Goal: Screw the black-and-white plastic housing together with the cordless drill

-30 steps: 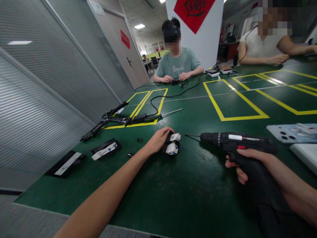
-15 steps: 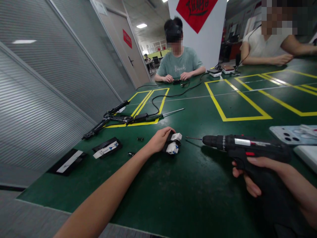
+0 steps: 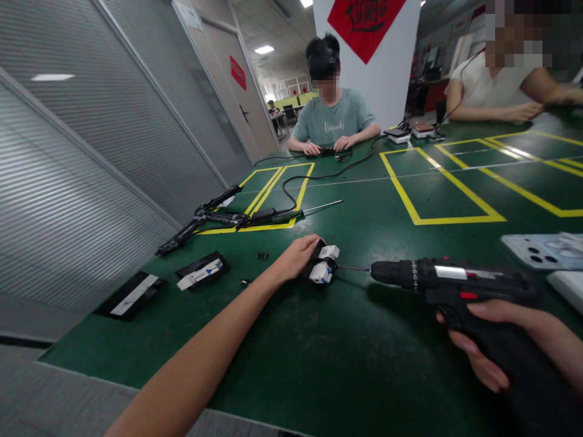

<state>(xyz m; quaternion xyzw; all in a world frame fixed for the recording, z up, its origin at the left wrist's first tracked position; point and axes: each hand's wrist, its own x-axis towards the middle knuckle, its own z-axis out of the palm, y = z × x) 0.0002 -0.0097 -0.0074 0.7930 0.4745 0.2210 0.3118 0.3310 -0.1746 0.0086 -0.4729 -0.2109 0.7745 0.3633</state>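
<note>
Your drill (image 3: 483,282) had a mostly matt black plastic-looking body, while the thin bit (image 3: 353,268) looked like smooth metal. The white-and-black block (image 3: 324,264) seemed plastic too. Your green bench (image 3: 282,352) looked smooth with a soft, slightly scuffed sheen, and the screwdriver shaft (image 3: 324,207) was shiny metal. That teal T-shirt (image 3: 334,115) was matt cloth, btw.

On the table (image 3: 319,358), loose parts (image 3: 262,255) lie between the panels (image 3: 200,273) and the block (image 3: 324,266). The drill (image 3: 455,278) is right of the block.
</note>
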